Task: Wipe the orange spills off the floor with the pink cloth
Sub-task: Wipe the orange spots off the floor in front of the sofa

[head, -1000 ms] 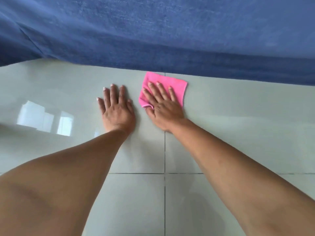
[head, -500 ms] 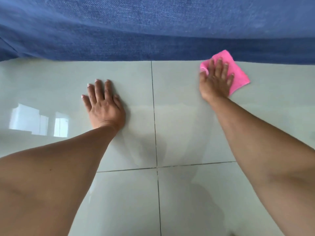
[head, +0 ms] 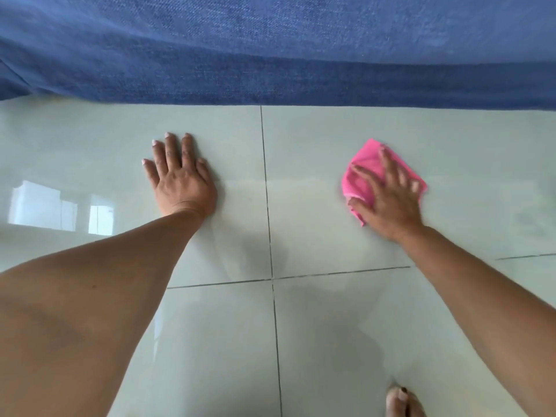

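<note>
While the right hand (head: 388, 200) was pressing flat on the pink cloth (head: 365, 170) at right of centre in the frame, fingers spread over it instead of gripping, the left hand (head: 180, 179) sat open and empty, palm down on the floor (head: 301, 206) left of the vertical grout line (head: 267, 191), just bracing. Honestly I couldn't spot any orange on the tiles, only a faint pale smear across the middle, so my guess was the wiping was nearly done.

What worried me: the cloth was bunched and only pinned by a flat palm, so a fast swipe could slide the hand off it or fold it under. The tiles looked glossy and maybe damp, so the bracing hand might slip too. And the blue fabric (head: 270, 55) across the top of the frame sat right at the floor's edge, so a long stroke upward could smear residue onto it.

Compared with half a second earlier, the cloth had come down away from that blue edge toward me, and looked blurrier. The left hand hadn't budged.
</note>
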A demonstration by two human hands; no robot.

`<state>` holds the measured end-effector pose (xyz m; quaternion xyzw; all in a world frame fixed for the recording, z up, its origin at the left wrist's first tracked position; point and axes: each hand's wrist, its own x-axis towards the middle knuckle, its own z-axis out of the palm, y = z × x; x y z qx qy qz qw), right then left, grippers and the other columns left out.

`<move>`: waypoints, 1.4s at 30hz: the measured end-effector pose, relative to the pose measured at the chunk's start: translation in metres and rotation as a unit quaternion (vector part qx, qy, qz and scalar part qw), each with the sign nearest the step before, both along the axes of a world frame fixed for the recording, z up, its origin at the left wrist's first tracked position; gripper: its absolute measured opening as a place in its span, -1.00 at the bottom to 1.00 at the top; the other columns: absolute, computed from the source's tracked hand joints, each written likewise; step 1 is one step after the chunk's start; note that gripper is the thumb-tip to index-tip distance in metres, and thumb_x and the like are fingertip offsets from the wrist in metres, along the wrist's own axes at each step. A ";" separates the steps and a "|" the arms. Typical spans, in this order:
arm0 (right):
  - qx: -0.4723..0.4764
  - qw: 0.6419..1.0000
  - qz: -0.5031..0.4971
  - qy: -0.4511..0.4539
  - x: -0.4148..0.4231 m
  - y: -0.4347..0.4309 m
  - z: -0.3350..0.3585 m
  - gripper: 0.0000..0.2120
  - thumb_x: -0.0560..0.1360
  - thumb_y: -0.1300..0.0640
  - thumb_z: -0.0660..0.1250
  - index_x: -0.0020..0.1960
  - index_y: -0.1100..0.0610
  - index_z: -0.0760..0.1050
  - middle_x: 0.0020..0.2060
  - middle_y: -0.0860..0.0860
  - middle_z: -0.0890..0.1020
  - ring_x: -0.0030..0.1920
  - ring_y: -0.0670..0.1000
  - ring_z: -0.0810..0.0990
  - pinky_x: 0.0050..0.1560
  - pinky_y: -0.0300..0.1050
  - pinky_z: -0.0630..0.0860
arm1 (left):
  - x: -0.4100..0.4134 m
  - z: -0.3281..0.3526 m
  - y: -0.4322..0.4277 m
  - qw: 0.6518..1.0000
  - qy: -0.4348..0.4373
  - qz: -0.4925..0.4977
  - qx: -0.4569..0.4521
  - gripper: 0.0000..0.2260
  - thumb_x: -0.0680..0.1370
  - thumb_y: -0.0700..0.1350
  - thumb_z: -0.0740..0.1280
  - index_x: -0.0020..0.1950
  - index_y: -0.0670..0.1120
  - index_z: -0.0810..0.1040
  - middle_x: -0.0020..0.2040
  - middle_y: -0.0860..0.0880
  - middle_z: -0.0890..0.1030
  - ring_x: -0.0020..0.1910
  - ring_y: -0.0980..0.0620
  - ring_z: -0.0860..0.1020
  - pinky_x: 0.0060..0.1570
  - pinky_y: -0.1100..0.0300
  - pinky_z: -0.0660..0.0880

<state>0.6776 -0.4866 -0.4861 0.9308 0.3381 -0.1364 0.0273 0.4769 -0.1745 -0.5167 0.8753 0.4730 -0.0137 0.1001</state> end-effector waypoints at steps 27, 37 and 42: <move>0.024 1.000 0.005 -0.001 -0.107 0.131 -0.007 -0.38 0.56 -0.21 -0.20 0.59 -0.11 -0.18 0.60 0.03 -0.15 0.58 0.14 -0.20 0.49 0.33 -0.14 | -0.101 0.004 -0.067 0.998 0.020 0.058 -0.032 -0.46 0.66 0.11 -0.10 0.63 0.01 -0.07 0.63 -0.10 -0.11 0.60 -0.10 -0.16 0.53 -0.14 -0.20; 0.006 0.934 0.358 -0.023 -0.124 0.062 -0.014 -0.29 0.53 -0.27 0.10 0.59 -0.15 -0.06 0.60 0.02 0.01 0.59 0.13 -0.04 0.53 0.25 -0.07 | -0.151 0.011 -0.016 0.988 -0.037 0.148 -0.012 -0.49 0.67 0.01 -0.03 0.62 -0.02 0.03 0.63 -0.04 -0.02 0.61 -0.05 -0.06 0.54 -0.02 -0.16; 0.020 0.999 0.023 -0.021 -0.088 0.150 -0.010 -0.38 0.57 -0.23 -0.19 0.60 -0.13 -0.16 0.61 0.01 -0.14 0.59 0.09 -0.19 0.53 0.25 -0.17 | -0.172 0.003 0.003 0.973 -0.015 0.227 -0.030 -0.46 0.66 0.03 -0.09 0.63 -0.06 -0.05 0.63 -0.08 -0.09 0.60 -0.07 -0.16 0.53 -0.12 -0.23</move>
